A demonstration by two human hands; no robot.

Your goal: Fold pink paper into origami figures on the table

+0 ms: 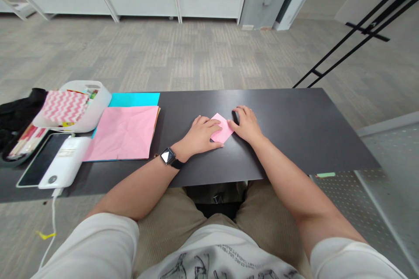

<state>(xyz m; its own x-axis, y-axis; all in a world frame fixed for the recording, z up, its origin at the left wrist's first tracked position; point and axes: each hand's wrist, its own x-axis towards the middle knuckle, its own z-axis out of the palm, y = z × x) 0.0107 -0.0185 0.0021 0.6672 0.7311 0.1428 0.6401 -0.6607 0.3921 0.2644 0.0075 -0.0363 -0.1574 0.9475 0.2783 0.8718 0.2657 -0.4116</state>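
On the bench (pixel 304 135), the small pink paper (pixel 225 132) lies partly under your left hand (pixel 202 135), spread open, and left of your right hand (pixel 246 125), loosely open, its thumb at the paper's edge; neither visibly grips.

black smartwatch (pixel 168 156), white short sleeves (pixel 104 237)

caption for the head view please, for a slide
Left hand on a small pink paper, right hand at its edge, on a dark table with a larger pink sheet to the left.
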